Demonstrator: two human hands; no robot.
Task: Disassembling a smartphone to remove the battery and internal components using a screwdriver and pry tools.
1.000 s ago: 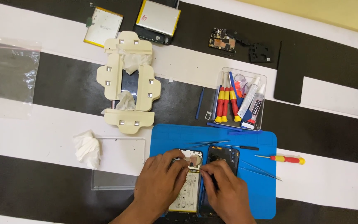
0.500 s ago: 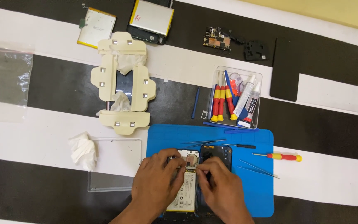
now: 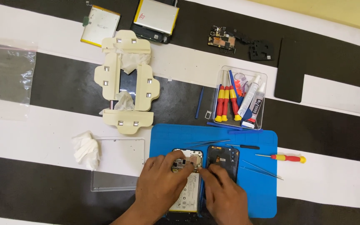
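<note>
An opened phone (image 3: 187, 189) with its battery and circuit board showing lies on a blue work mat (image 3: 255, 166). Beside it on the right rests its dark back cover (image 3: 223, 159). My left hand (image 3: 162, 187) lies over the phone's left side, fingers pressing on the upper board area. My right hand (image 3: 221, 195) is at the seam between phone and back cover, fingertips pinched near the board's right edge. Whether a small part sits between those fingertips is hidden.
On the mat lie tweezers (image 3: 207, 143), a thin black tool (image 3: 244, 146) and more tweezers (image 3: 261, 169). A red-yellow screwdriver (image 3: 286, 158) lies to the right. A clear tool tray (image 3: 240, 100), cream clamp jig (image 3: 126, 81), tissue (image 3: 86, 149), clear panel (image 3: 117, 166), batteries (image 3: 101, 25) and circuit boards (image 3: 223, 39) surround it.
Both hands stay on the phone with only small finger shifts. The view has drifted slightly, so the table's items sit a little differently in frame.
</note>
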